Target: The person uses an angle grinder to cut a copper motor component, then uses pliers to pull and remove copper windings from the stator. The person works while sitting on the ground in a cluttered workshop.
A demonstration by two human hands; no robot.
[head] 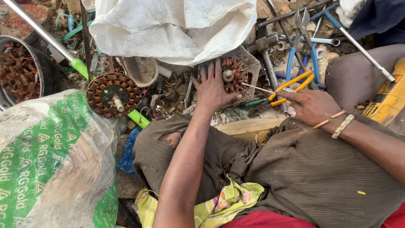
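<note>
My left hand (212, 88) lies flat, fingers spread, on the near-left side of a small round motor core with copper windings (234, 74) that rests on a flat stone. My right hand (311, 104) grips yellow-handled long-nose pliers (282, 88); their thin tip points left toward the core, just short of it. A green-handled screwdriver (253, 102) lies beside the pliers below the core. My knees in brown striped trousers (236, 156) fill the lower part of the view.
A larger wound core (113, 93) lies left on a green-handled bar. A white sack (173, 27) hangs above. A printed green sack (46, 160) fills the lower left, a metal bowl of copper scrap (19, 69) the far left. Blue-handled cutters (303, 40), a hammer (266, 50), a yellow power tool (388, 99).
</note>
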